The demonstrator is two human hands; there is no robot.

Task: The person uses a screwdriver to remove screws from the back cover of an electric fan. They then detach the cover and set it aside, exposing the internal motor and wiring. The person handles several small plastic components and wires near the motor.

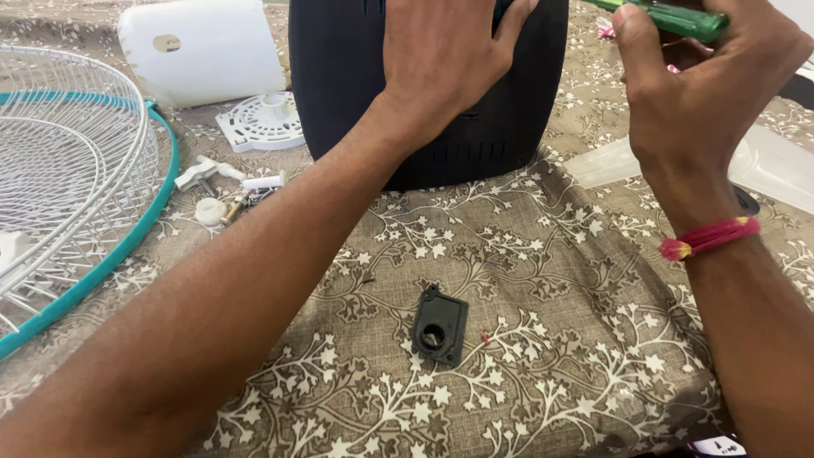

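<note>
Taking the dark, rounded plastic housing [500, 127] at the top centre as the landmark, everything sits on a brown cloth with a white branch-and-flower print [543, 280]. Far to the left of the housing lies a white wire fan grille with a teal rim [93, 212], its edge cut off by the frame. Between the grille and the housing stands a white rounded plastic cover [199, 51], and just below that cover, close beside the housing's left flank, lies a round white slotted plastic disc [263, 123]. Lower left of the housing is a small scatter of white plastic knobs and metal screws [225, 191].

The left hand [441, 51] lies spread flat, palm down, pressed against the front of the housing, fingers open and gripping nothing. Well below the housing, on the cloth, rests a small dark rectangular plastic piece with a round hole [439, 326].

Just to the right of the housing, the right hand [704, 85] is closed around a screwdriver with a translucent green handle [678, 19], thumb pressed on it; a red thread band [710, 237] circles that wrist. A pale translucent fan blade [776, 165] lies right of the housing, behind the wrist
</note>
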